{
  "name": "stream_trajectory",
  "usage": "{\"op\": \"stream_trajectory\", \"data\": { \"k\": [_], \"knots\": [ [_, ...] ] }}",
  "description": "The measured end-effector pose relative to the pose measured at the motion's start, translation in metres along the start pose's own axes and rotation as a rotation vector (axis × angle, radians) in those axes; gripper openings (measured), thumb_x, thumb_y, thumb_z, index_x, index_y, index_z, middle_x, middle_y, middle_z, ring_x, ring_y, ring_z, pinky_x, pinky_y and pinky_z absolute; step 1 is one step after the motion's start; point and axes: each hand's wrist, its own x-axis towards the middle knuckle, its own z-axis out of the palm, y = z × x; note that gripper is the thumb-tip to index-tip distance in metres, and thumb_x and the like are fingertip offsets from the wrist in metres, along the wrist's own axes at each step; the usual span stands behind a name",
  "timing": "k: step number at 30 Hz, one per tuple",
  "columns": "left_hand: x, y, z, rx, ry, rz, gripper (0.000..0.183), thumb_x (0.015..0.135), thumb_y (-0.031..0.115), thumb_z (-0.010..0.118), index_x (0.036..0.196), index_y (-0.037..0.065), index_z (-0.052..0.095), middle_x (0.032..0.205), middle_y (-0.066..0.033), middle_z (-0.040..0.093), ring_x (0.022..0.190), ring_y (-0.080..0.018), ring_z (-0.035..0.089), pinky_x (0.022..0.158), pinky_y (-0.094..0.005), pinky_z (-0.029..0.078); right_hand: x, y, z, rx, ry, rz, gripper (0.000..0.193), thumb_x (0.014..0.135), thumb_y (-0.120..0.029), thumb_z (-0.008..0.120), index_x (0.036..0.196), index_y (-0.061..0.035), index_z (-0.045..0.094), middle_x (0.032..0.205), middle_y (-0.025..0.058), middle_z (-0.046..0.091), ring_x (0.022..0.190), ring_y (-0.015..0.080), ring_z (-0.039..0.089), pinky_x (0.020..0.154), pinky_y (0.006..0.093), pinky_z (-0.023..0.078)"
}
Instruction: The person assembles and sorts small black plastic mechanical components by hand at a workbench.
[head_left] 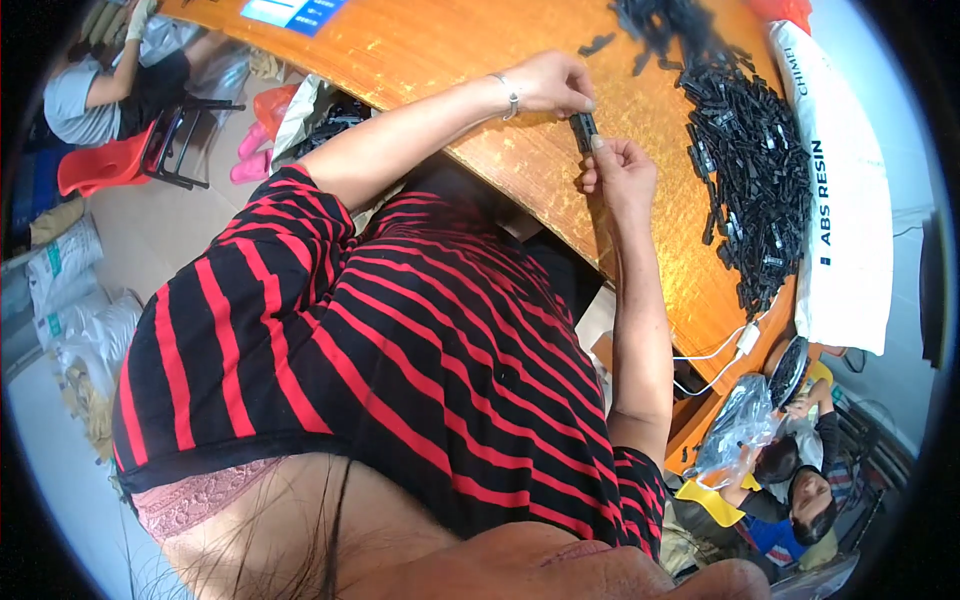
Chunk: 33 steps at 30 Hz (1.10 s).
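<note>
Between my two hands is a small, narrow black plastic part, held just above the near edge of the orange wooden table. My left hand, with a bracelet at the wrist, pinches its far end between thumb and fingertips. The near end is gripped by my right hand, thumb on top and fingers curled beneath. A large heap of similar black plastic parts spreads over the table to the right. One loose black part lies apart from the heap, beyond my hands.
A white sack borders the heap on the right. A white cable hangs by the table's near right corner, close to a clear plastic bag. Left on the floor are a red chair and pink slippers. Other people sit left and lower right.
</note>
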Motion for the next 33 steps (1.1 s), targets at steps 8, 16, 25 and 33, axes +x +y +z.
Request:
{"op": "stream_trajectory", "data": {
  "k": [8,16,25,33],
  "knots": [
    [0.003,-0.011,0.006,0.202,0.049,0.054,0.016,0.086,0.013,0.077,0.091,0.001,0.068,0.078,-0.005,0.068,0.071,-0.0131,0.065,0.065,-0.0291,0.054,0.003,-0.004,0.004,-0.214,0.05,0.031,0.016,0.096,-0.012,0.069,0.091,-0.0009,0.059,0.069,0.006,0.064,0.048,0.0114,0.058,0.042,0.0255,0.046],
    [0.002,0.003,0.013,0.315,0.099,-0.001,0.015,0.086,0.016,0.076,0.089,0.005,0.066,0.08,-0.0053,0.067,0.076,-0.0152,0.064,0.069,-0.0318,0.052,0.015,-0.004,-0.004,-0.229,-0.014,0.057,0.015,0.096,-0.009,0.068,0.089,0.0002,0.059,0.067,0.0067,0.063,0.046,0.0123,0.057,0.04,0.0268,0.045],
    [0.016,0.006,0.005,0.26,-0.026,-0.062,0.016,0.085,0.016,0.077,0.088,0.003,0.068,0.078,-0.0042,0.068,0.073,-0.0136,0.064,0.066,-0.0309,0.052,0.023,-0.002,-0.016,-0.149,-0.073,0.131,0.014,0.097,-0.009,0.067,0.091,0.0015,0.06,0.068,0.0084,0.064,0.046,0.0125,0.055,0.04,0.027,0.045],
    [0.015,0.007,0.005,0.201,-0.054,-0.062,0.015,0.086,0.014,0.076,0.089,0.001,0.068,0.076,-0.0038,0.066,0.067,-0.0117,0.062,0.061,-0.0277,0.052,0.021,-0.002,-0.016,-0.112,-0.086,0.131,0.015,0.098,-0.011,0.066,0.092,0.0013,0.06,0.068,0.0075,0.063,0.047,0.0123,0.056,0.041,0.0265,0.046]
  ]
}}
